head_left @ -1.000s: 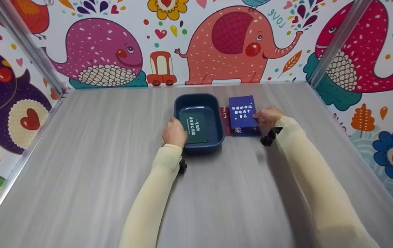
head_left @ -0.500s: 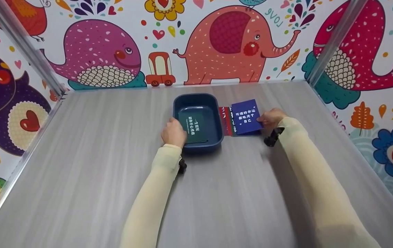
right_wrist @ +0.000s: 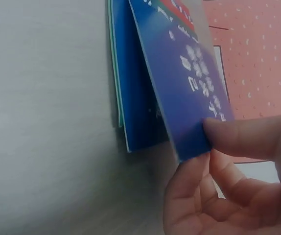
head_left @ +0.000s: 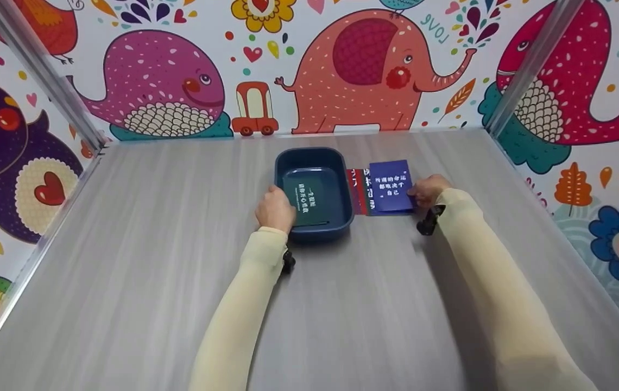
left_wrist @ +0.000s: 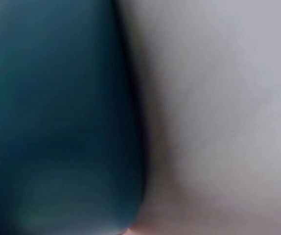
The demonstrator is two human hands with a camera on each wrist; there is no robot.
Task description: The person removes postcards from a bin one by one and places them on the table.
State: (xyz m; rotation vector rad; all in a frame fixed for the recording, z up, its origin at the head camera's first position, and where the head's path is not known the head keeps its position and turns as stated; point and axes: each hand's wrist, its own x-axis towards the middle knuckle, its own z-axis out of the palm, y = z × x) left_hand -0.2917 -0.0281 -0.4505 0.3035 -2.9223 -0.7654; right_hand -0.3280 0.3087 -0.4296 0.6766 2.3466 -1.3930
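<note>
My right hand pinches the lower right corner of a purple-blue card with white writing, thumb on top and fingers beneath. In the right wrist view this card is tilted up, its held end raised off a blue card below it. Red and green cards with white print fan out to its left. My left hand grips the left side of a dark blue plastic basin; its fingers are partly hidden. Inside the basin lies a dark green card with white writing. The left wrist view is blurred and mostly shows the basin's wall.
The grey wood-grain table extends around the basin and cards. Printed cartoon walls stand behind it and at both sides, with metal posts at the back corners.
The purple-blue card has moved to the right with my right hand, turning askew and then straightening over the pile. More of the red and green cards shows. My left hand and the basin stay put.
</note>
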